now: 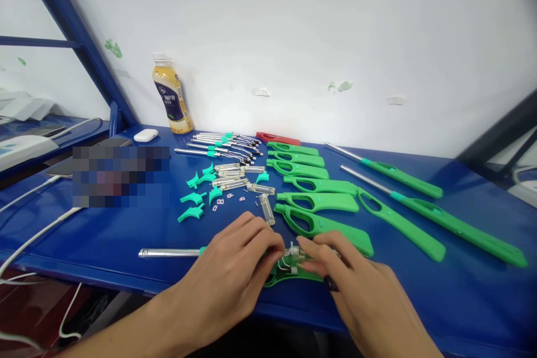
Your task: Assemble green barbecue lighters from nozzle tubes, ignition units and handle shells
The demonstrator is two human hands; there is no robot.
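Observation:
A partly assembled utility lighter lies near the table's front edge, its metal tube (170, 253) pointing left and its green half shell (293, 277) under my hands. My left hand (239, 260) is closed over the front of the lighter, fingertips pinched together by the wires. With thumb and fingers bent, my right hand (356, 277) grips the rear part of the lighter. A small clear and white fitting (293, 250) shows between my fingertips, with thin white wires below it. My hands hide the rest of the inner parts.
Behind lie green handle shells (323, 201), a red shell (279, 139), clear fuel tanks (266, 210), teal triggers (192, 212) and wired metal tubes (197, 151). Closed lighters (457, 224) lie right. A yellow bottle (172, 95) and white earbud case (146, 135) stand by the wall; cables (37, 235) run left.

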